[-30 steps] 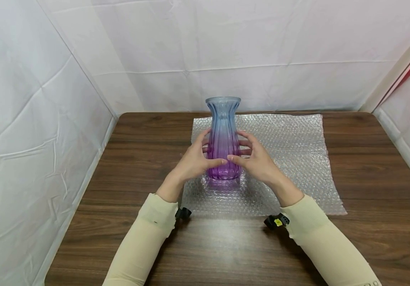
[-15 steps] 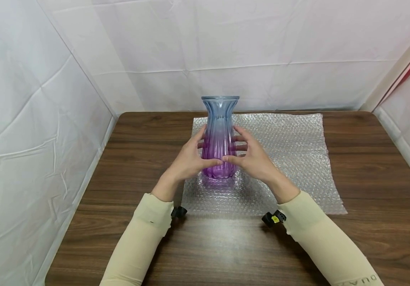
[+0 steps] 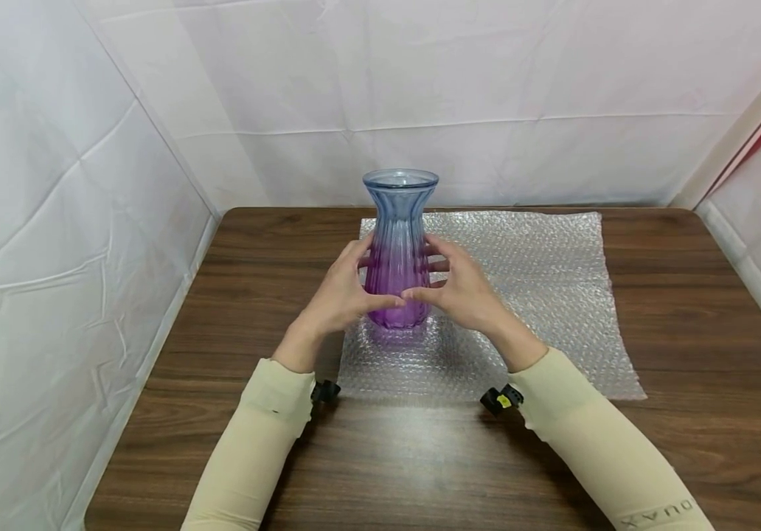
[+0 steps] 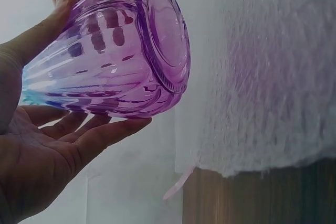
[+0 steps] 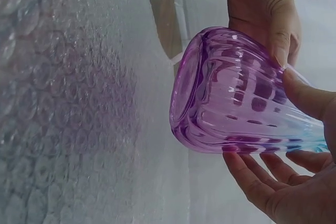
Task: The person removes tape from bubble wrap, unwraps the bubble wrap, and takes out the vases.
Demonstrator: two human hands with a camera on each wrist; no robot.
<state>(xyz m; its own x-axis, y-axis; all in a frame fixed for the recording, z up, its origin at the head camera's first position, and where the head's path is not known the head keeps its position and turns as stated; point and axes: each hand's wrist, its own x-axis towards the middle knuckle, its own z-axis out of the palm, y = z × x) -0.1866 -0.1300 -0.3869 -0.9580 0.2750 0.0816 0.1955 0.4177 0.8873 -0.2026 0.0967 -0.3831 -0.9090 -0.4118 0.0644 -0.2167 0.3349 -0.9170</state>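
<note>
A ribbed glass vase (image 3: 397,258), blue at the rim and fading to purple at the base, stands upright between both hands. My left hand (image 3: 337,299) holds its left side, and my right hand (image 3: 465,295) holds the right. Both thumbs lie across the front, tips nearly meeting, while the other fingers reach round behind and are partly hidden. Under it lies a sheet of bubble wrap (image 3: 526,295). In the left wrist view the purple base (image 4: 168,35) shows from below, apart from the sheet. The right wrist view has the vase (image 5: 226,98) likewise held off the wrap.
The bubble wrap covers the middle and back right of a dark wooden table (image 3: 234,310). White cloth walls (image 3: 274,88) close in the back and the sides. Small black wrist cameras (image 3: 501,400) sit at both cuffs.
Both hands have moved left with the vase between them. Its rim has risen slightly and now shows more of the opening. The bubble wrap has stayed in place.
</note>
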